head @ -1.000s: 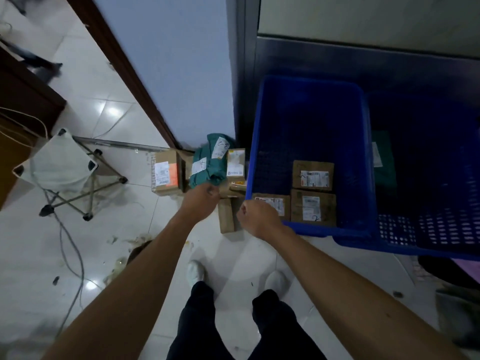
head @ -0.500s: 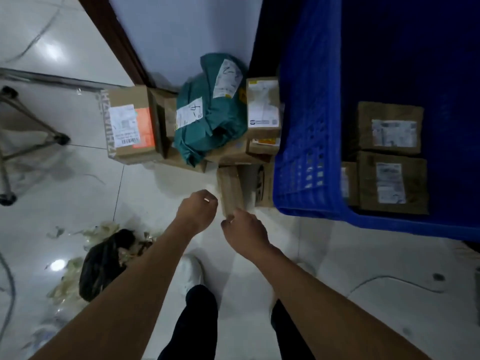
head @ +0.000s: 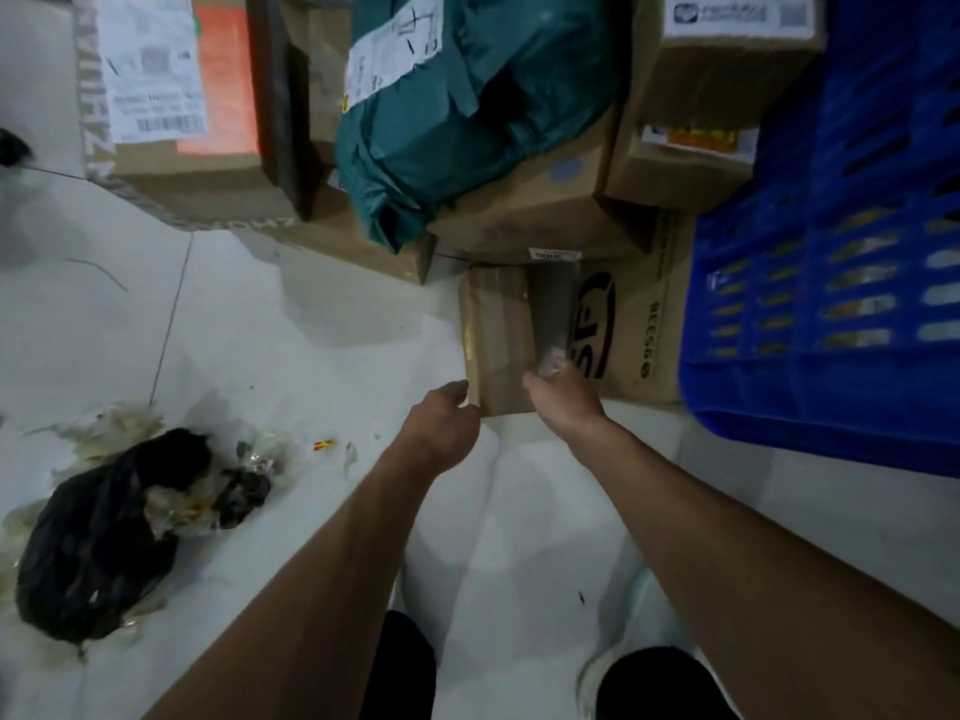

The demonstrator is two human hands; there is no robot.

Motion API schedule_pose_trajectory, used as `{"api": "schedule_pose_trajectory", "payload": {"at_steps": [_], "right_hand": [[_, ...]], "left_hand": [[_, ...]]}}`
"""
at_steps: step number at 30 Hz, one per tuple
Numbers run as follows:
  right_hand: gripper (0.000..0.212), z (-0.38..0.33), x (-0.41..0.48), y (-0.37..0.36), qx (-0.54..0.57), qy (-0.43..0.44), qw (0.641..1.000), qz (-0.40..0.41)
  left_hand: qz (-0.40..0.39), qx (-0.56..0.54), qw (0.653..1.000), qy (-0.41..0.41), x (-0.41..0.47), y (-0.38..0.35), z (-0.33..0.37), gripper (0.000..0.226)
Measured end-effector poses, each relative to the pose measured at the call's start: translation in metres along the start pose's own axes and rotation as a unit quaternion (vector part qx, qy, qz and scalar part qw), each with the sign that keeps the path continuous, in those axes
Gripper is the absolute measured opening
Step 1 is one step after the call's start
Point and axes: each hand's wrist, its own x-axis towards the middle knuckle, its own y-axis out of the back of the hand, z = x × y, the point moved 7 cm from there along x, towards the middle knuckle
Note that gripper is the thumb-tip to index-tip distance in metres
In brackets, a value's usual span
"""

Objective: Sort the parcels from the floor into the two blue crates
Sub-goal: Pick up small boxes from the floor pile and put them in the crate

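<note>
A narrow brown cardboard parcel (head: 496,335) lies on the white floor in front of the pile. My left hand (head: 441,423) touches its near left corner, and my right hand (head: 563,400) rests on its near right edge, fingers curled over the top. Behind it sit a flat box with black print (head: 631,324), a teal plastic mailer (head: 467,111), a box with an orange label (head: 176,96) and two small boxes (head: 691,148). One blue crate's (head: 831,314) perforated wall stands at the right.
A black rubbish bag (head: 109,532) with scraps of clear plastic lies on the floor at the left. My legs and a white shoe (head: 623,646) are at the bottom. White tiles show between the bag and the parcels.
The camera has dropped much closer to the parcel pile. Both hands have reached forward and now touch the narrow brown parcel's near end.
</note>
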Motion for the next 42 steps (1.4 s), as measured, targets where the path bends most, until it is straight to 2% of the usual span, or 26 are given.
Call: {"api": "schedule_pose_trajectory", "payload": {"at_steps": [2, 6, 8, 15, 17, 22, 26, 29, 35, 38, 42], "right_hand": [[0.067, 0.008, 0.019, -0.011, 0.018, -0.008, 1.0, -0.02], [0.048, 0.019, 0.038, -0.035, 0.078, -0.013, 0.995, -0.056], [0.046, 0.021, 0.038, -0.042, 0.108, -0.017, 0.992, -0.066], [0.047, 0.005, -0.013, -0.025, 0.076, 0.012, 0.994, -0.08], [0.045, -0.003, -0.045, -0.015, 0.057, 0.012, 0.994, -0.097], [0.056, -0.034, -0.149, 0.013, 0.046, 0.024, 0.988, -0.145], [0.052, -0.073, -0.223, 0.053, 0.053, 0.062, 0.986, -0.146], [0.054, -0.103, -0.281, 0.086, 0.047, 0.088, 0.982, -0.16], [0.052, -0.152, -0.389, 0.157, 0.017, 0.166, 0.976, -0.141], [0.057, -0.17, -0.445, 0.196, -0.04, 0.205, 0.971, -0.117], [0.066, -0.192, -0.51, 0.242, -0.093, 0.272, 0.954, -0.079]], "left_hand": [[-0.004, -0.01, 1.0, 0.012, 0.016, -0.015, -0.003, 0.054], [-0.014, -0.012, 1.0, 0.013, 0.04, -0.02, -0.005, 0.051], [-0.001, -0.011, 1.0, 0.013, 0.048, -0.016, -0.009, 0.053], [0.062, -0.019, 0.997, 0.05, 0.004, 0.002, -0.006, 0.041], [0.097, -0.033, 0.993, 0.066, -0.025, 0.016, -0.001, 0.038], [0.158, -0.029, 0.983, 0.088, -0.113, 0.056, 0.035, 0.026], [0.183, -0.027, 0.98, 0.079, -0.197, 0.085, 0.079, 0.019], [0.203, -0.038, 0.976, 0.068, -0.261, 0.105, 0.116, 0.022], [0.247, -0.072, 0.966, 0.03, -0.38, 0.126, 0.182, 0.027], [0.274, -0.096, 0.957, 0.025, -0.44, 0.137, 0.214, 0.02], [0.286, -0.147, 0.947, -0.004, -0.514, 0.145, 0.255, 0.022]]}}
